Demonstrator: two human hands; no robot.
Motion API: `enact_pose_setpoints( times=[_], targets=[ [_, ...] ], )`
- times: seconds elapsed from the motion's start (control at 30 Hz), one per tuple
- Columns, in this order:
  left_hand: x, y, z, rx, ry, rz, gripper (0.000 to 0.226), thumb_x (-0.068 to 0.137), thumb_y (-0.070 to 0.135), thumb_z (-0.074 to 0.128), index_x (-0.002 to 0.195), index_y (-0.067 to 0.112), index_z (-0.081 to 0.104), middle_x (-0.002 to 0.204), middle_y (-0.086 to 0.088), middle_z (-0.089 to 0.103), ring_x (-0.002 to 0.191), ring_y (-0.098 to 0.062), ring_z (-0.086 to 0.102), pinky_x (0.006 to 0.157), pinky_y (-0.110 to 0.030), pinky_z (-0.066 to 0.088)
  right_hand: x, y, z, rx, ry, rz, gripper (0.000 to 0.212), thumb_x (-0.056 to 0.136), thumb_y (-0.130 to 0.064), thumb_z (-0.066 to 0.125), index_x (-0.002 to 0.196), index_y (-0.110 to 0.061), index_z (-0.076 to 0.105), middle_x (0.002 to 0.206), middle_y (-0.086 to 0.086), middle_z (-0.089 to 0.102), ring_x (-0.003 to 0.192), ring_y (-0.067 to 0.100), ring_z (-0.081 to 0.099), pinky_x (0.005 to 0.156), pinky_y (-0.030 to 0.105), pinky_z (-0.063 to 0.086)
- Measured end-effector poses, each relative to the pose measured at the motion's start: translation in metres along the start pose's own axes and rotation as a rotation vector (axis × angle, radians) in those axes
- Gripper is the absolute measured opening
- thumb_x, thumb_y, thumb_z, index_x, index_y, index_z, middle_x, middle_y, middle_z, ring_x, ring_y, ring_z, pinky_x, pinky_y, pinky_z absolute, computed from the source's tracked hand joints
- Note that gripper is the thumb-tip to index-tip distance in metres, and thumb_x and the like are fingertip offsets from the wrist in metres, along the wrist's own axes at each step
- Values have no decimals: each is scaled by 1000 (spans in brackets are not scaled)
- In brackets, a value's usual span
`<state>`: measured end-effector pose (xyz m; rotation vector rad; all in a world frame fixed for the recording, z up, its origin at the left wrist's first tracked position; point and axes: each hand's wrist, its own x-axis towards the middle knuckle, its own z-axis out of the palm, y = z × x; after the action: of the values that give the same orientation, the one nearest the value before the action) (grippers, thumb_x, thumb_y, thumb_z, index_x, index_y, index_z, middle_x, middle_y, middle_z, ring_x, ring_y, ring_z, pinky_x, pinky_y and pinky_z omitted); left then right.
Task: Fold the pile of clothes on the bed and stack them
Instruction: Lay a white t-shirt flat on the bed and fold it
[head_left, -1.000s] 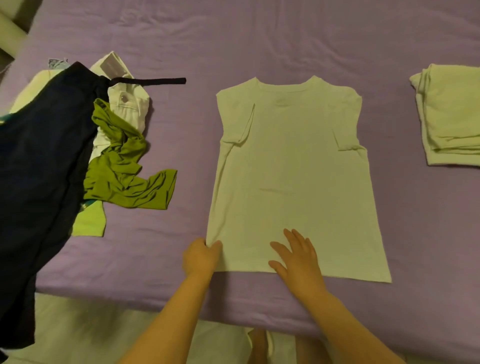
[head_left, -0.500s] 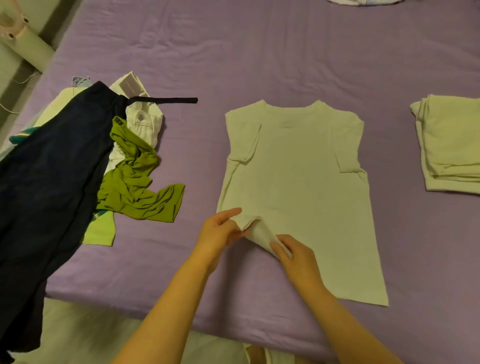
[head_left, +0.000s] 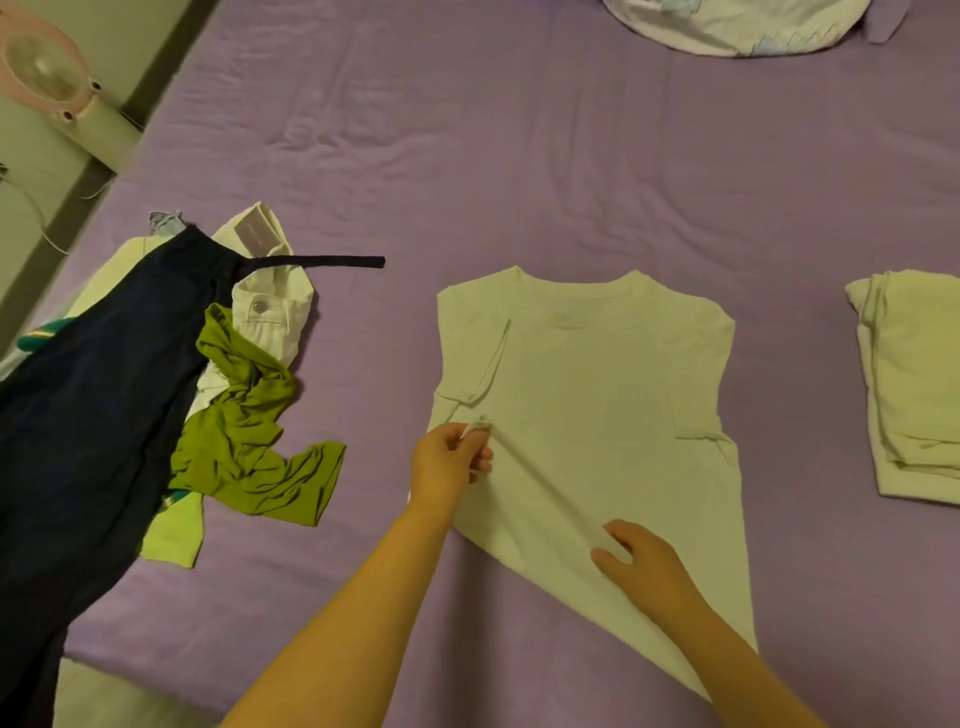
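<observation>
A pale cream T-shirt (head_left: 597, 395) lies flat on the purple bed (head_left: 519, 156), its sleeves folded inward. My left hand (head_left: 449, 460) pinches the shirt's bottom left corner and holds it up near the left sleeve, so the lower left part is folded diagonally. My right hand (head_left: 647, 569) presses on the hem at the fold's lower end, fingers spread. At the left lies the unfolded pile: a dark navy garment (head_left: 93, 415), an olive green top (head_left: 249, 431), a white garment (head_left: 275, 306) and a light green piece (head_left: 174, 535). Folded cream clothes (head_left: 919, 384) are stacked at the right edge.
A pillow (head_left: 727, 26) lies at the bed's far end. A pink fan (head_left: 47, 78) stands on the floor beyond the bed's left edge. The near bed edge runs along the bottom, under my forearms.
My left hand has carried the shirt's bottom left corner farther up toward the left sleeve, lengthening the diagonal fold. My right hand stays pressing on the hem. The camera tilted up.
</observation>
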<state>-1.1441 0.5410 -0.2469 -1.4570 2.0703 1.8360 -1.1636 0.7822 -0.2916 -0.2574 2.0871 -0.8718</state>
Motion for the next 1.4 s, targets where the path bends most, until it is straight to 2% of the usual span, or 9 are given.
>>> enact_pose_setpoints(
  times=[0.3,0.43,0.57,0.8,1.0,1.1,1.17,1.3,1.4],
  targets=[
    [68,36,-10,-122,181,-60,22,94,19,60,76,6,62,66,-6,65,56,-13,60,51,-23,51,40,-1,-76,-164,-98,131,26,88,-35,62,70,-21,52,68,-11,53,61,4,49,55,16,32],
    [98,59,-11,-162,159,-57,22,94,19,59,77,5,60,66,-8,64,53,-15,62,51,-26,54,71,-31,-119,-176,187,106,23,89,-37,61,70,-27,54,70,-10,57,63,5,51,53,20,32],
    [126,84,0,-219,124,-57,19,96,14,54,78,8,56,68,-12,65,47,-14,64,51,-27,57,113,-58,-153,-214,419,48,16,95,-32,53,96,-18,62,88,-6,59,82,19,56,68,30,36],
    [178,100,17,-280,123,-120,11,101,13,41,100,5,49,75,-14,64,52,-19,66,51,-30,58,156,-75,-201,-790,345,143,28,96,-45,46,102,-20,57,93,-1,66,93,22,61,86,33,34],
    [201,101,29,-279,132,-146,15,102,13,37,89,11,46,79,-13,63,56,-19,66,54,-31,57,175,-71,-225,-836,559,145,30,94,-45,49,85,-17,56,64,-1,53,73,27,58,74,34,25],
    [206,94,30,-164,114,-107,13,98,6,40,106,5,50,84,-11,62,67,-19,64,66,-33,55,184,-69,-216,-739,676,122,19,94,-25,51,96,-13,65,83,8,65,91,31,56,89,38,29],
    [200,87,29,-22,102,11,35,93,5,49,128,6,44,87,-6,61,77,-20,61,76,-36,52,183,-71,-201,-653,709,81,29,93,-21,44,110,-11,66,111,12,65,113,34,50,100,43,28],
    [177,58,25,503,185,208,67,85,16,68,143,9,35,136,-12,46,126,-31,41,104,-42,36,173,-85,-139,-701,462,-51,58,94,-40,22,135,-13,52,142,14,48,134,36,40,110,53,30],
    [165,40,17,470,200,72,64,84,21,70,138,6,40,136,-15,46,125,-33,42,100,-45,38,170,-93,-91,-773,262,-86,67,98,-53,7,135,-19,52,142,16,47,130,40,44,100,62,35]
  ],
)
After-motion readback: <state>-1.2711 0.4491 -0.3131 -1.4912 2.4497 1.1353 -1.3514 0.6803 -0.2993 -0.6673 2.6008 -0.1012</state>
